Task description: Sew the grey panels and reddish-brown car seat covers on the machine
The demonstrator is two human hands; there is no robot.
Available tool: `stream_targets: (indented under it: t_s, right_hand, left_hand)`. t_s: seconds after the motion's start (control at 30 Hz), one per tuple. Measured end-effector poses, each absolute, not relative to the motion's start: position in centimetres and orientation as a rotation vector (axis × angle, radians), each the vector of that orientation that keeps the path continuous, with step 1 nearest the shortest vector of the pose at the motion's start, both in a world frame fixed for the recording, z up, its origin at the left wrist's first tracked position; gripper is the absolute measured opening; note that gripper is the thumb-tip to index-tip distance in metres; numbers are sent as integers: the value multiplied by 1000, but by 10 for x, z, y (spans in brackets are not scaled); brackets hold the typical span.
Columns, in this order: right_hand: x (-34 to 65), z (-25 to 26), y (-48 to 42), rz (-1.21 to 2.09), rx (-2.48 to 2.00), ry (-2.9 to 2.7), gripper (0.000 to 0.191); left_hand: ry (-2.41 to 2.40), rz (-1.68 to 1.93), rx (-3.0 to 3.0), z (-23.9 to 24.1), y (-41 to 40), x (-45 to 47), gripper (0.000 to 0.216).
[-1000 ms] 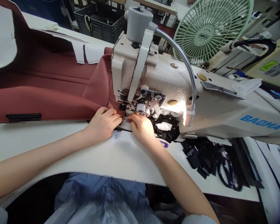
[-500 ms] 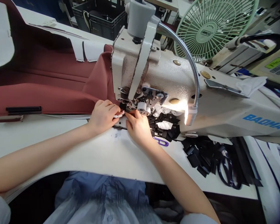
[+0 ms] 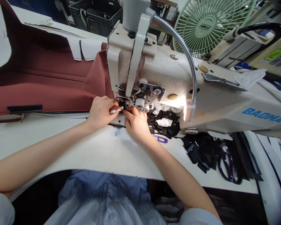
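Observation:
A maroon piece of leather-like fabric [image 3: 58,93] with a pale backing runs from the left to the needle area of a sewing machine [image 3: 128,59]. Beside the presser foot, my left hand [image 3: 100,113] is closed on the fabric's edge, where a bit of white backing shows at its fingertips. My right hand [image 3: 138,125] rests just right of it, in front of the machine's white roller [image 3: 140,103]. Its index finger reaches to the same edge and its other fingers are bent; what lies under them is hidden. A black strip [image 3: 24,108] lies on the fabric at the left.
Black fabric pieces [image 3: 199,153] and dark-handled scissors [image 3: 228,167] lie right on the white table [image 3: 84,153]. A purple tool [image 3: 161,138] is behind my right wrist. A lamp [image 3: 189,111] lights the machine. A green fan [image 3: 204,26] and dark crate [image 3: 96,22] stand behind.
The whole view has shifted slightly, so the machine and table appear a little higher and further left. My left fingers look more tightly pinched on the edge; both hands stay by the presser foot.

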State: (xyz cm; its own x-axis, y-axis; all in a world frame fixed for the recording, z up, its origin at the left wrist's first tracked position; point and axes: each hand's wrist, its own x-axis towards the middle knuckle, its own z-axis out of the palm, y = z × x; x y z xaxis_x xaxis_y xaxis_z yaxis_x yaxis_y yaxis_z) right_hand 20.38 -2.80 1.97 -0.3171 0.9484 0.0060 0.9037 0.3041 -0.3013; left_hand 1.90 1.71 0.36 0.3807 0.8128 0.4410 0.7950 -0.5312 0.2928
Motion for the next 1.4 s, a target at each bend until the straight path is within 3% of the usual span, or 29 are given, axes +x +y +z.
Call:
stream_targets:
  t_s: [0.3,0.53,0.63,0.93,1.27,1.4]
  right_hand:
    - [200,16,-29,140,-1749,-2465,36]
    - [210,23,-34,275,-1521,-2483,31]
    - [207,24,-36,266,-1464,-2516,29]
    - [202,19,-35,81,-1527,-2545,26]
    - [199,20,-25,120,-1602,-2503,21]
    - [192,21,-20,158,-1653,-2509,39]
  left_hand:
    - [1400,909,2743,5,9,21,14]
    - [1136,534,3152,20,-16,17,14]
    - [1151,547,3240,19,-21,19,18]
    - [1195,640,3194,8,-12,21,24]
    - [1136,546,3150,11,7,15,24]
    - [1319,421,3177,38,14,-32,42]
